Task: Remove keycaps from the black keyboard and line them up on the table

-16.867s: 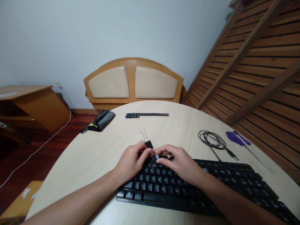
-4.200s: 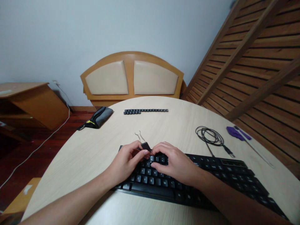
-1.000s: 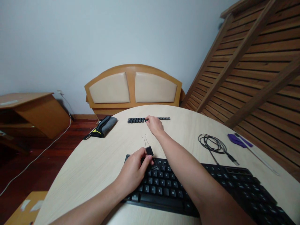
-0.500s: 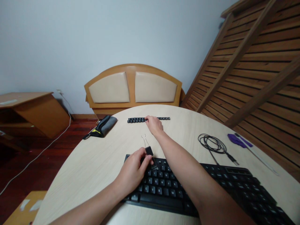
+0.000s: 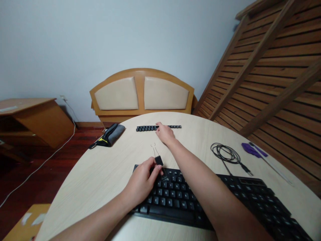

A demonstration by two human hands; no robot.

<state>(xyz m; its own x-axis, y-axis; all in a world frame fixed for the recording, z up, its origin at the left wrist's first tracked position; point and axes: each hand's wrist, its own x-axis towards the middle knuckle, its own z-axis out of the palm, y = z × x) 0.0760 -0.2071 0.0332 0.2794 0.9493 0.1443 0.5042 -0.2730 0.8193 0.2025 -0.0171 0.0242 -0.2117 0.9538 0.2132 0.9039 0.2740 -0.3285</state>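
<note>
My left hand [image 5: 145,177] is closed around a wire keycap puller [image 5: 158,160] with a black plastic middle, its thin wire prongs pointing up and away. It hovers over the upper left part of a black keyboard [image 5: 173,216], where some keys are gone and bare switch spots show. Stretched across the table, my right hand [image 5: 165,133] is at the row of loose black keycaps [image 5: 146,128] near the far edge. Its thumb and forefinger are slightly apart beside the caps, and nothing shows between them. My right forearm hides part of the keyboard.
A coiled black USB cable [image 5: 225,153] lies right of my arm. Farther right are a purple cloth [image 5: 250,149] and a thin white-handled brush [image 5: 272,164]. A folded grey and black cloth item [image 5: 110,135] sits at the left edge of the round table [image 5: 95,180].
My right thumb and forefinger have parted slightly at the keycap row. My left hand keeps its hold on the keycap puller. The view has shifted a little.
</note>
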